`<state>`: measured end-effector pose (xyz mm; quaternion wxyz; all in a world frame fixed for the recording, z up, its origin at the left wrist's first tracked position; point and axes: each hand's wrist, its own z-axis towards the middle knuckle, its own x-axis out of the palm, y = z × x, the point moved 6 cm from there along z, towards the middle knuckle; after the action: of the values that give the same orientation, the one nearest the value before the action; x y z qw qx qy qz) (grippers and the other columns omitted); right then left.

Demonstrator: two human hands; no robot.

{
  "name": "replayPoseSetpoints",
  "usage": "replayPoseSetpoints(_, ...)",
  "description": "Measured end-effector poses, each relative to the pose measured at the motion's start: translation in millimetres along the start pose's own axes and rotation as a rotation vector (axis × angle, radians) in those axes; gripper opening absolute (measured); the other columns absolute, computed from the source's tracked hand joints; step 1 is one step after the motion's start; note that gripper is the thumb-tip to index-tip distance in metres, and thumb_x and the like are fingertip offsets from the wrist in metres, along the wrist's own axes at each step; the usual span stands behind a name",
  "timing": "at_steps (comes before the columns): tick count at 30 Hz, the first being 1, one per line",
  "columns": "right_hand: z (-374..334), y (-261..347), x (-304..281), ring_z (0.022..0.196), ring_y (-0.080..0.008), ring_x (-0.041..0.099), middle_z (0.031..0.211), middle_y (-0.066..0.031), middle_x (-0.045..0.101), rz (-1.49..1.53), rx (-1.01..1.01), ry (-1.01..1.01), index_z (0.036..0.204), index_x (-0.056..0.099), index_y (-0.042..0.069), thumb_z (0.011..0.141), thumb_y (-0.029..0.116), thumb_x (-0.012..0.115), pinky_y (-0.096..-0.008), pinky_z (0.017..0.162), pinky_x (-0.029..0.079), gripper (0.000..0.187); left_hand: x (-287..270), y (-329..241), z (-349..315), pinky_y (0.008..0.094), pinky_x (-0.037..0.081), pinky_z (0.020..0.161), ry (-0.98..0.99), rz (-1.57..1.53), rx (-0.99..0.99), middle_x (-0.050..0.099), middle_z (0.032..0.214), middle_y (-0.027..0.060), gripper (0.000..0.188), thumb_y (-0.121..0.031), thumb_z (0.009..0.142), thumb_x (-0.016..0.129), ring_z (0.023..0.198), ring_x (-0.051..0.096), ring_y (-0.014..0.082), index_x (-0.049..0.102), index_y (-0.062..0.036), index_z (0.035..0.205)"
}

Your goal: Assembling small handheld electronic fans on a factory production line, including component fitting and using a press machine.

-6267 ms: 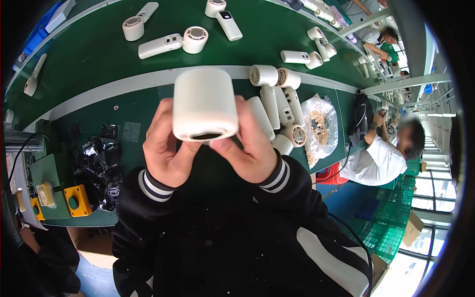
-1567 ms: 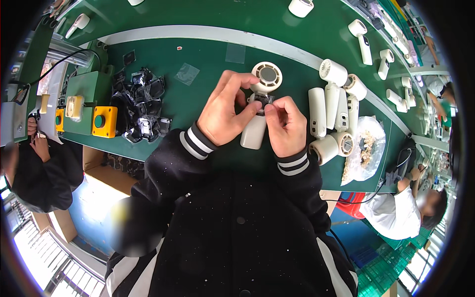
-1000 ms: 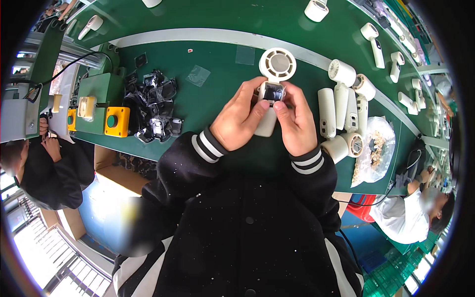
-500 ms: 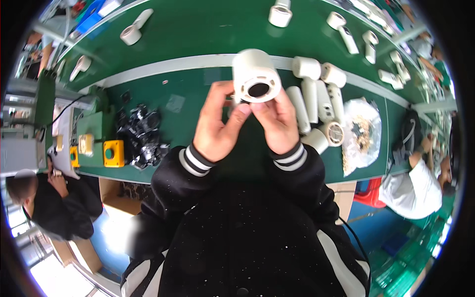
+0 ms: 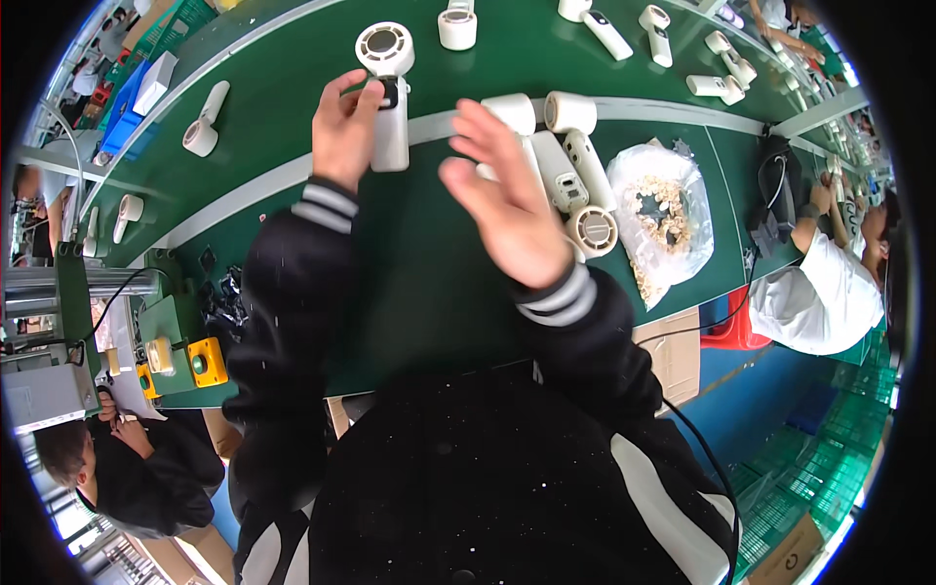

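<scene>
White fan (image 5: 392,122) over pale rail (image 5: 429,128); left grip (image 5: 343,135) holding it, right grip (image 5: 512,200) wide, apart.

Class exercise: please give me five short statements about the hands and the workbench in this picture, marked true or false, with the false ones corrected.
1. The left hand holds a white handheld fan. True.

2. The right hand is gripping a screwdriver. False: the right hand is open and holds nothing.

3. The clear plastic bag lies to the right of the cluster of white fans. True.

4. The larger-looking yellow box at the left carries a red button. False: its button is green.

5. The co-worker on the right wears a black top. False: that top is white.
</scene>
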<state>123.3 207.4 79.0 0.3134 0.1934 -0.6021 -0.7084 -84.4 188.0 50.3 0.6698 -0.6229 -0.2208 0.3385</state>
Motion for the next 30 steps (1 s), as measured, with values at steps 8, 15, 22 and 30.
replayPoseSetpoints(8, -35, 12, -173, 0.07, -0.0052, 0.051, 0.092, -0.0016, 0.062, -0.272, -0.029, -0.442, 0.116, 0.059, 0.003, 0.095, 0.013, 0.054, -0.0188, 0.063, 0.04, 0.024, 2, 110, 132, 0.0391, 0.049, 0.088, -0.137, 0.198, -0.042, 0.063, 0.108, 0.0205, 0.05, -0.022, 0.082, 0.067, 0.097, 0.063, 0.0303, 0.047, -0.0027, 0.124)
replayPoseSetpoints(15, -52, -45, -237, 0.076, -0.0285, 0.063, 0.085, -0.0146, 0.065, -1.013, 0.176, -0.328, 0.101, 0.064, 0.006, 0.085, 0.012, 0.06, -0.037, 0.07, 0.05, 0.018, 68, -26, 26, 0.0412, 0.047, 0.087, 0.462, 0.323, 0.466, 0.061, 0.101, 0.0132, 0.032, 0.002, 0.075, 0.056, 0.097, 0.058, 0.0313, 0.059, -0.0059, 0.106)
replayPoseSetpoints(22, -33, -40, -211, 0.078, -0.0333, 0.062, 0.083, -0.0155, 0.063, -1.078, 0.103, -0.251, 0.089, 0.061, 0.004, 0.081, 0.013, 0.064, -0.04, 0.071, 0.049, 0.012, 87, -45, -121, 0.0415, 0.034, 0.097, 0.941, 0.667, 0.795, 0.053, 0.116, 0.0001, 0.039, -0.012, 0.075, 0.07, 0.114, 0.045, 0.0243, 0.061, -0.0165, 0.113)
replayPoseSetpoints(30, -52, -47, -245, 0.061, -0.0176, 0.062, 0.067, -0.0089, 0.062, -0.762, 0.189, -0.558, 0.079, 0.059, 0.0, 0.082, 0.014, 0.064, -0.0308, 0.06, 0.048, 0.015, 30, -33, -144, 0.035, 0.043, 0.077, 0.921, 0.674, 0.693, 0.051, 0.094, 0.005, 0.023, -0.016, 0.077, 0.072, 0.09, 0.053, 0.0233, 0.06, -0.0106, 0.096)
